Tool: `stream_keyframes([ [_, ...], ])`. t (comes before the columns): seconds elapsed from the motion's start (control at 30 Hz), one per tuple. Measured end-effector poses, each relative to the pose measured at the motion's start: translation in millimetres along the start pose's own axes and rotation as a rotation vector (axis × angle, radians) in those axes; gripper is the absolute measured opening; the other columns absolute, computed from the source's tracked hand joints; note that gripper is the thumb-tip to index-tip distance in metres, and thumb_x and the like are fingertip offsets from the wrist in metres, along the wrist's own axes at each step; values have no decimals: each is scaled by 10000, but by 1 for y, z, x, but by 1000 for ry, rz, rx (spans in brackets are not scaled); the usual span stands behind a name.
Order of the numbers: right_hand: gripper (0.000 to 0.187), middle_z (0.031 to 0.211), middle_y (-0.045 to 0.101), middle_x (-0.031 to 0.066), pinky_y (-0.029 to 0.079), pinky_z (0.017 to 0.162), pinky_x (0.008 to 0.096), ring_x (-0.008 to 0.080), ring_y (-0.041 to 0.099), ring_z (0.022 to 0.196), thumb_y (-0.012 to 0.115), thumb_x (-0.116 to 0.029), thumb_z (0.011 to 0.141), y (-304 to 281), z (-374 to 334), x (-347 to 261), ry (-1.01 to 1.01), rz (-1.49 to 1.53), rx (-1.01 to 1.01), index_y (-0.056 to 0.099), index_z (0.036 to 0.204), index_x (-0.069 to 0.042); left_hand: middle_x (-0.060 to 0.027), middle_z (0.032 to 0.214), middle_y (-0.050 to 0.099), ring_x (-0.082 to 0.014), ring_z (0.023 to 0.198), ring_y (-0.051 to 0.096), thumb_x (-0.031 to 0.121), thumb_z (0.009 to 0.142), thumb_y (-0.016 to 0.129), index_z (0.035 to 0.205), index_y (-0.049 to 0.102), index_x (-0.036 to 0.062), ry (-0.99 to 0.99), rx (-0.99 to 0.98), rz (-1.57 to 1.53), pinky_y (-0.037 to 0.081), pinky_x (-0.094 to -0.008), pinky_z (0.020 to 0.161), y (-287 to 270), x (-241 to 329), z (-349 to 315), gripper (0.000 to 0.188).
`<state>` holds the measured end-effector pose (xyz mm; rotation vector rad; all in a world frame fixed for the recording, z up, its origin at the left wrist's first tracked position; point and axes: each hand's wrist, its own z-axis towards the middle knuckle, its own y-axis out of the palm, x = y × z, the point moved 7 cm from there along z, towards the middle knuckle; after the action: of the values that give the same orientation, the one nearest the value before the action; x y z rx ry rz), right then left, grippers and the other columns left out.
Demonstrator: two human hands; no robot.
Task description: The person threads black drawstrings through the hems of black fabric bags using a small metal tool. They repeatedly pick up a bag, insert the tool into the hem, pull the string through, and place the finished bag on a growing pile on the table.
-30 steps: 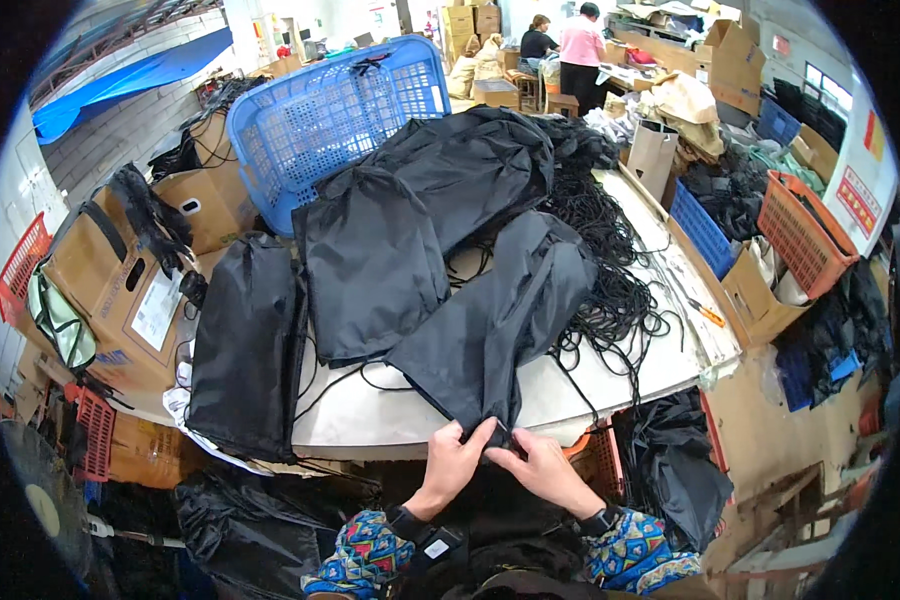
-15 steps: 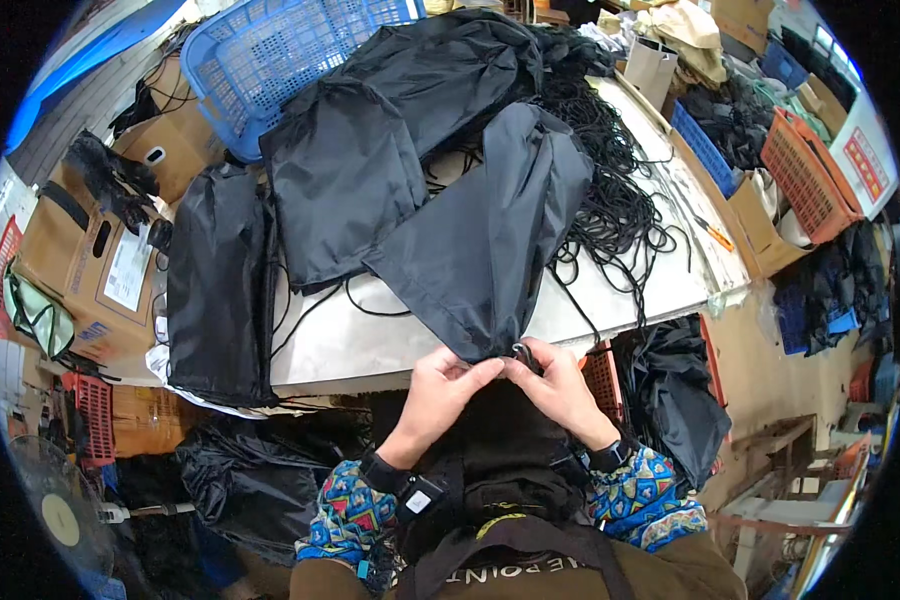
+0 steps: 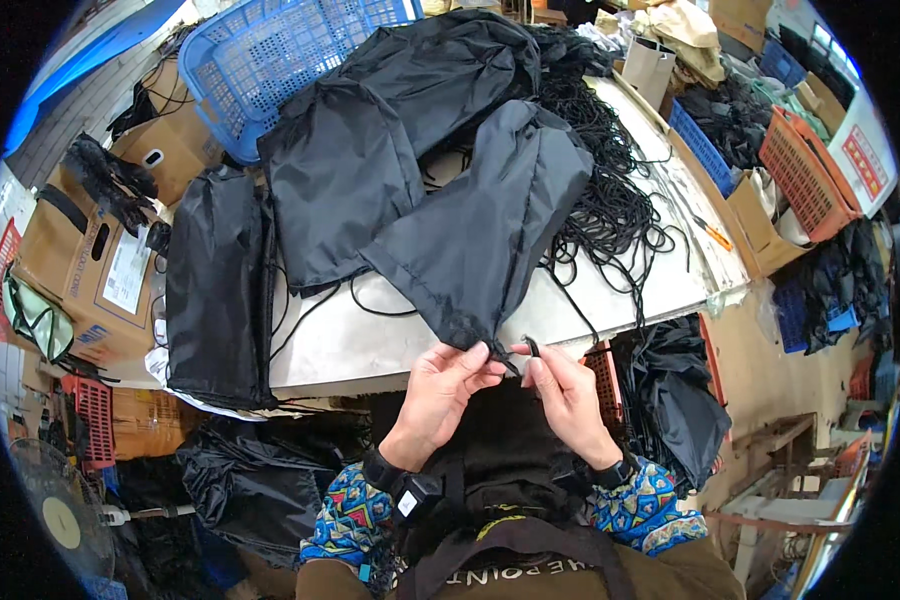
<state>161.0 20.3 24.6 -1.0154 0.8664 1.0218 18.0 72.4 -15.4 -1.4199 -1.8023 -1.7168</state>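
Observation:
At the table's near edge, my left hand (image 3: pixel 442 392) pinches the gathered near corner of a black fabric bag (image 3: pixel 485 230). Close beside it on the right, my right hand (image 3: pixel 568 398) is closed in a pinch on a black cord (image 3: pixel 533 347), whose end sticks up above the fingertips. The bag stretches away from my hands across the white tabletop (image 3: pixel 340 345). Between the two hands shows a small dark strand; whether it joins the bag's corner to the cord is too fine to make out.
More black bags (image 3: pixel 345 185) lie on the table, one (image 3: pixel 218 285) at its left end. A tangle of black cords (image 3: pixel 620 215) spreads at the right. Behind stands a blue basket (image 3: pixel 300 50). Cardboard boxes (image 3: pixel 95 270) sit left; an orange crate (image 3: pixel 805 175) stands far right.
My hands have moved slightly apart; the left has turned, showing more of its palm side. The bag's near corner has shifted a little left, and the cord end now stands clear of the bag.

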Motion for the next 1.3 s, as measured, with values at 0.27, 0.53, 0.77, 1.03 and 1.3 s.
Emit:
stream_keyframes([
  [0.27,158,733,619,154,491,549,367,311,631,654,620,-35,828,4,-12,-47,-221,-378,-42,533,956,-4,-89,846,670,-186,773,667,157,904,590,889,628,10,42,18,1,538,-288,659,5,-3,0,152],
  [0.53,136,696,607,172,473,516,399,337,617,622,597,-56,846,2,-8,-29,-140,-471,-15,501,927,-5,-66,807,659,-155,724,647,177,876,641,887,638,10,56,82,38,515,-271,646,9,-1,-1,167],
  [0.77,109,686,596,137,455,492,400,316,604,610,581,-98,858,7,-6,-32,-146,-614,11,500,892,-34,-71,816,676,-119,741,633,159,862,657,903,662,3,131,43,187,491,-247,648,7,3,-3,161],
  [1.03,89,655,567,86,449,493,367,249,593,626,577,-111,859,9,-4,-37,-234,-715,79,509,836,-58,-66,846,677,-110,767,626,140,859,658,944,666,-8,195,15,255,494,-244,680,12,7,-5,171],
  [1.3,92,721,612,116,471,519,364,274,619,683,585,-100,856,16,0,-35,-225,-618,-11,521,893,-46,-66,831,667,-111,739,613,184,895,615,913,663,-18,66,-33,200,494,-247,670,12,-3,-8,208],
])
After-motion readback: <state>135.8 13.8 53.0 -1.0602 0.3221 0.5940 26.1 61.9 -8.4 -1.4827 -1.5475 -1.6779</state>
